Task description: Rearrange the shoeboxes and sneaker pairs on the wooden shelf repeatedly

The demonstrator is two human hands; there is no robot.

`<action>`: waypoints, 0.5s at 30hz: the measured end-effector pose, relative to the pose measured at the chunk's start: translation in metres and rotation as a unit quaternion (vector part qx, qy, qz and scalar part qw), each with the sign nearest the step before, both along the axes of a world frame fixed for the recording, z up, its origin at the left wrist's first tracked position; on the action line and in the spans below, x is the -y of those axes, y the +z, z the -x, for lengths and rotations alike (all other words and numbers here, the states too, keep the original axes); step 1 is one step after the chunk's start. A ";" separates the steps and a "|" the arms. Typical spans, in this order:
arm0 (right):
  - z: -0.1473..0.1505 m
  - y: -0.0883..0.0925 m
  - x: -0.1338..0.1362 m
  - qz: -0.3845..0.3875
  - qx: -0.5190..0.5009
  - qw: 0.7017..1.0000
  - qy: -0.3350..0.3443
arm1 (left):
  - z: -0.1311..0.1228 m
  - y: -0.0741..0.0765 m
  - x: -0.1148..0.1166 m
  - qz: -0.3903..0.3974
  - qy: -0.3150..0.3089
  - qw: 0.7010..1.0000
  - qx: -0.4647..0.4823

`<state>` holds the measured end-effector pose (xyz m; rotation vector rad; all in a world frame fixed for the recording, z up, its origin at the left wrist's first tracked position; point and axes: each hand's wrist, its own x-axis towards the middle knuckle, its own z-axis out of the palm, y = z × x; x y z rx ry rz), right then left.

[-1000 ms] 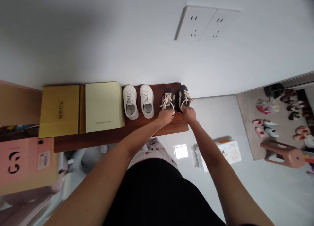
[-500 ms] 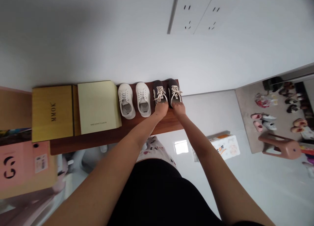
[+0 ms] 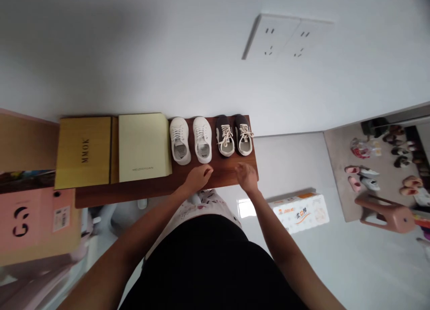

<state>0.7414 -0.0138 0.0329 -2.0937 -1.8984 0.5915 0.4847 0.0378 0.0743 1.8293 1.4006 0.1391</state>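
Observation:
My left hand hovers over the front part of a brown wooden board, just below the white sneakers. Its fingers are curled together with nothing in them. My right hand is over the same board near its right end, fingers loosely bent and apart, holding nothing. Just beyond it stand a left dark sneaker and a right dark sneaker, both with cream laces and toes to the wall. A left white sneaker and a right white sneaker stand beside them. Neither hand touches a shoe.
On the board to the left are a pale yellow box and a gold box. A pink carton is at lower left. A tissue pack and a pink stool are to the right. Wall sockets are above.
Both hands have let go of the dark sneakers and drawn back toward my body, the left one also moving left. The dark sneakers stay on the board. The view has shifted slightly.

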 end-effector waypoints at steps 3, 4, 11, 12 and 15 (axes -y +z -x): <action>0.025 -0.002 0.032 0.179 -0.023 0.982 0.045 | 0.060 -0.001 0.051 0.081 0.066 0.993 -0.051; 0.035 -0.002 0.039 0.244 -0.022 0.967 0.073 | 0.078 -0.002 0.066 0.105 0.096 0.988 -0.058; 0.136 0.005 0.025 0.307 -0.239 0.918 0.080 | 0.218 -0.022 0.078 0.100 0.679 0.712 0.144; 0.159 0.005 0.020 0.320 -0.288 0.902 0.040 | 0.241 -0.024 0.069 0.096 0.711 0.679 0.157; 0.234 -0.001 0.008 0.392 -0.427 0.809 -0.095 | 0.307 -0.026 0.041 0.120 0.761 0.608 0.190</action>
